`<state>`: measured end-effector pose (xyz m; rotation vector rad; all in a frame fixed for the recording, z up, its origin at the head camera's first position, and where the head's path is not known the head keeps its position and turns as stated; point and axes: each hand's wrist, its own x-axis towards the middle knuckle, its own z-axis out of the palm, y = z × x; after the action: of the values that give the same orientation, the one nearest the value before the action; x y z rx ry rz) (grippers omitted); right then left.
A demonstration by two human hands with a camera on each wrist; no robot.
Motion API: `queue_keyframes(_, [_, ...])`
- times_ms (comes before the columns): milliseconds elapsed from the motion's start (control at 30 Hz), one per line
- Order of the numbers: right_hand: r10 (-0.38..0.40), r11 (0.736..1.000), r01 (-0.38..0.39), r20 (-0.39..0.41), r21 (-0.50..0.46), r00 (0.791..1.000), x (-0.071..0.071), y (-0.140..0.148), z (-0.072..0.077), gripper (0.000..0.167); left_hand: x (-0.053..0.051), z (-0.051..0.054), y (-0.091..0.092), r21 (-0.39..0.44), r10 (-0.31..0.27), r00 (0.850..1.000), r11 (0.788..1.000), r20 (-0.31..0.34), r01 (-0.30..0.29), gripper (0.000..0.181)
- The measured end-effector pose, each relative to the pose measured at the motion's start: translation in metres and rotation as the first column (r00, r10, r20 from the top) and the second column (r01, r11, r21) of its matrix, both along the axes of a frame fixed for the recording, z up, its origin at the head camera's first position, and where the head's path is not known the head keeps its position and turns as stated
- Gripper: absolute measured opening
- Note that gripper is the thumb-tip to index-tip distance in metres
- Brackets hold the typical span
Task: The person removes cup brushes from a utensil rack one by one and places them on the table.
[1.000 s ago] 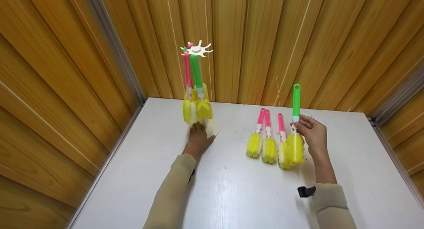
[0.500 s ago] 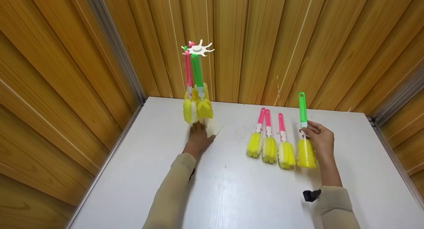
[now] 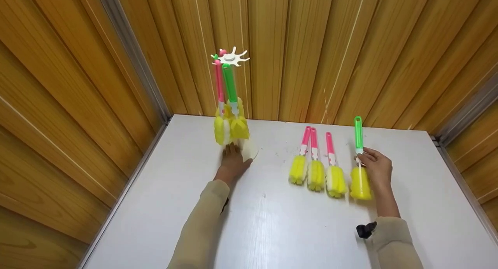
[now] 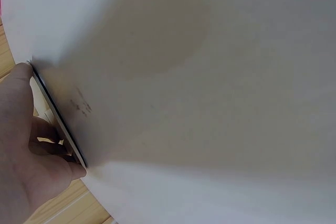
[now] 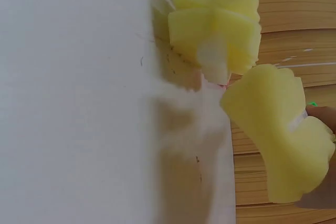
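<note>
My right hand [image 3: 379, 169] pinches the neck of a sponge bottle brush [image 3: 358, 134] with a green handle. Its handle points up, and its yellow sponge head [image 5: 278, 129] hangs beside the pinching fingers. On the left, a white rack [image 3: 230, 58] with curved hooks at its top carries several pink- and green-handled sponge brushes [image 3: 230, 84], heads down. My left hand [image 3: 233, 164] rests on the rack's round base [image 3: 250, 150], thumb at the rim in the head view. The left wrist view shows the base edge-on against the hand.
To the left of the right hand, three pink-handled sponge brushes [image 3: 315, 175] lie on the white table [image 3: 264, 222], heads toward me. Wood-patterned walls [image 3: 303, 58] close in the back and both sides.
My right hand has shifted right and slightly toward me with the green-handled brush, away from the nearest pink-handled one, and has lowered it. The left hand and rack have stayed in place.
</note>
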<state>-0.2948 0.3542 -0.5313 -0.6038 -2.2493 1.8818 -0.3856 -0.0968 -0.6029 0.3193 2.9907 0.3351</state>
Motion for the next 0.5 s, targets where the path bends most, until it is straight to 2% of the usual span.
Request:
queue_keyframes(267, [-0.038,0.996,0.035,0.029,0.077,0.999,-0.007,0.003,-0.017,0.049,0.004,0.009,0.003,-0.014,0.023,0.999,1.000,0.029,-0.023,0.088])
queue_keyframes(500, [-0.047,0.997,0.043,0.073,0.064,0.996,-0.014,0.004,-0.027,0.051,0.004,0.010,0.004,-0.019,0.033,0.999,0.999,0.038,-0.033,0.089])
